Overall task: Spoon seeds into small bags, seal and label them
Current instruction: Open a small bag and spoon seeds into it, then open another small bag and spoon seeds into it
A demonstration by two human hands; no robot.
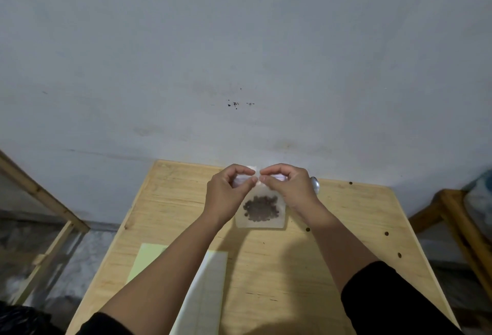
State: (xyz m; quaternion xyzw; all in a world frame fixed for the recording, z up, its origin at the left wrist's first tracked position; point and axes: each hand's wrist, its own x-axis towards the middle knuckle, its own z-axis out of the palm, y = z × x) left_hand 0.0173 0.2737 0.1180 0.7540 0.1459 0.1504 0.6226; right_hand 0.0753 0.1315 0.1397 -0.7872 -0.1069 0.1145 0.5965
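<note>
At 7 o'clock on the wooden table lie a pale green sheet and, just right of it, a white sheet, both partly under the left forearm. Toward 12 o'clock, the left hand pinches the top edge of a small clear bag between thumb and curled fingers. The bag's lower part holds a dark heap of seeds. The right hand pinches the same top edge, its fingertips almost meeting the left's. At 1 o'clock, just beyond the right hand, a metal spoon shows partly.
</note>
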